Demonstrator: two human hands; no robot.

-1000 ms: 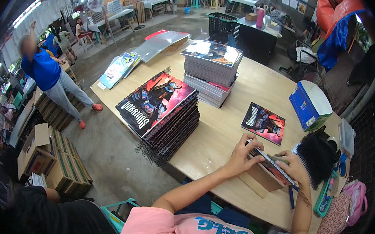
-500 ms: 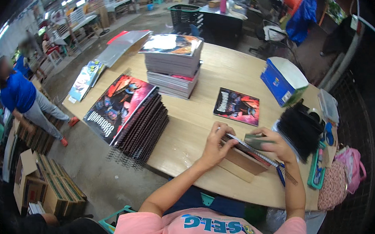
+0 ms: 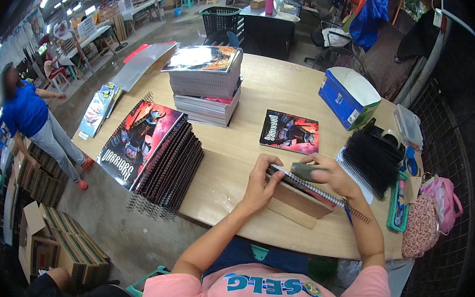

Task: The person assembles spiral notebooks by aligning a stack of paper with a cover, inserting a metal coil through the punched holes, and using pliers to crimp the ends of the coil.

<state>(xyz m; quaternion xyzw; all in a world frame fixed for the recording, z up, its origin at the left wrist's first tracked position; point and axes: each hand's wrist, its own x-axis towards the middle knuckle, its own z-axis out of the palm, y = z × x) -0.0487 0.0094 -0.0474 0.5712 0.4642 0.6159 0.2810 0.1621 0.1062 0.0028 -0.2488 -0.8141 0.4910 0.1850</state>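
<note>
Held a notebook (image 3: 301, 185) on edge at the near right of the tabletop (image 3: 230, 165), coiled side up, probably to bring the binding level with the fingers. Gripped the left end with the left hand (image 3: 261, 185), thumb against the near face and fingers closed over the far side, likely for steadiness. Curled the fingers of the right hand (image 3: 333, 175) snugly around a flat green pad (image 3: 306, 171) just above the coil (image 3: 361, 215), perhaps for extra purchase; could not tell, with the knuckles in the way, about any contact between pad and wire. Saw the loose tail of that coil jutting past the right end, by the right wrist.

Had a brown board (image 3: 303, 203) upright along the near side, seemingly as a backing, and a thin strip (image 3: 293, 216) flat in front of it. Saw a loose booklet (image 3: 290, 132) just beyond the hands and a bundle of black coils (image 3: 367, 164) to the right, presumably for short reaching. Found a stack of bound notebooks (image 3: 143, 141) at left, wire ends poking over the edge, perhaps for room, and a taller pile of books (image 3: 204, 84) farther off. Noticed a blue box (image 3: 348, 98) at far right.
</note>
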